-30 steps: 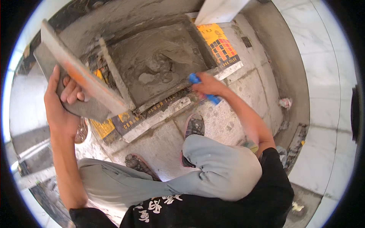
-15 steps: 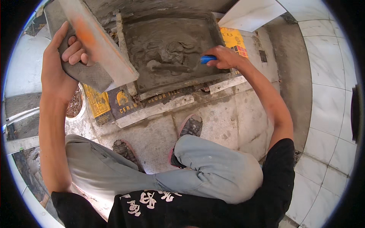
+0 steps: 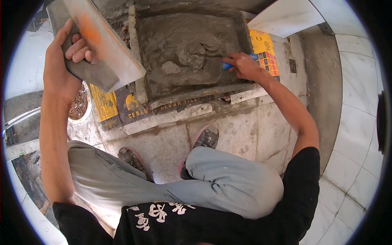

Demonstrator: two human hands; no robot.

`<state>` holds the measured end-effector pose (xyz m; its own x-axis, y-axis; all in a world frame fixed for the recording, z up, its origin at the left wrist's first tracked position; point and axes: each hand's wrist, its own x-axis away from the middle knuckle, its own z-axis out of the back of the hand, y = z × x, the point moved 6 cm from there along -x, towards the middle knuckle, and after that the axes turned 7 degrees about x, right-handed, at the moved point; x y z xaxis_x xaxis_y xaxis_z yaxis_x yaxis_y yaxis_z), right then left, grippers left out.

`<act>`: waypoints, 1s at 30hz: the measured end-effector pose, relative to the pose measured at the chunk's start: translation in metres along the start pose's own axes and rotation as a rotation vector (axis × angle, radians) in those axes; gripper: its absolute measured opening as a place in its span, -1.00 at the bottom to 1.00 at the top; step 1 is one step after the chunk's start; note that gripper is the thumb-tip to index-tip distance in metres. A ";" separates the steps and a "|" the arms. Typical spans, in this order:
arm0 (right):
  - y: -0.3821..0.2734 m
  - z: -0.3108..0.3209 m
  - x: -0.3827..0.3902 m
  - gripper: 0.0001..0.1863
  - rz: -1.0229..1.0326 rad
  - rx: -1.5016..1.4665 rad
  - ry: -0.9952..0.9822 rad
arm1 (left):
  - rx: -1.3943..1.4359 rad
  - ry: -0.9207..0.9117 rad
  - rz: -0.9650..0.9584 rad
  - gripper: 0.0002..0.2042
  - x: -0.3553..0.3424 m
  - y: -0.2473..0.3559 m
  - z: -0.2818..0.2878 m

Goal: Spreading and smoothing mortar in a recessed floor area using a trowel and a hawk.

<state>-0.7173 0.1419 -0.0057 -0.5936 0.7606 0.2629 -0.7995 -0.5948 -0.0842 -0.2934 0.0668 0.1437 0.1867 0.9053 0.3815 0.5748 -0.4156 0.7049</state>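
Note:
My left hand (image 3: 75, 61) is raised at the upper left, fingers curled around a flat grey slab (image 3: 96, 77) with a dimpled face. Along it runs a whitish strip (image 3: 98, 36) smeared orange; I cannot tell if they are one piece. My right hand (image 3: 244, 66) is closed on a blue-handled tool (image 3: 227, 64), its handle showing on both sides of the fist. The tool's working end is lost against wet grey mortar (image 3: 192, 53). This mortar lies swirled inside a shallow, mortar-crusted rectangular frame (image 3: 141, 65), with a mound near its middle.
Flattened printed tile cartons (image 3: 136, 114) lie under and around the frame. A white marbled tile (image 3: 286, 18) leans at the upper right. Near my left forearm stands a round white container (image 3: 78, 104) of thin brown bits. My shoes (image 3: 206, 137) are on the stained floor.
My right hand has shifted slightly right and turned, exposing the rear of the blue handle. The mortar ridge near the front is flatter. My left hand keeps its grip; the view has shifted slightly.

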 end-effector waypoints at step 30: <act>-0.044 -0.001 -0.047 -0.53 -0.010 -0.097 -0.044 | 0.031 -0.055 0.067 -0.71 0.007 -0.004 -0.009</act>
<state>-0.6544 0.1323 -0.0156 -0.5826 0.7531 0.3058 -0.8118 -0.5576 -0.1734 -0.3015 0.0742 0.1483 0.2686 0.8794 0.3930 0.5835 -0.4732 0.6600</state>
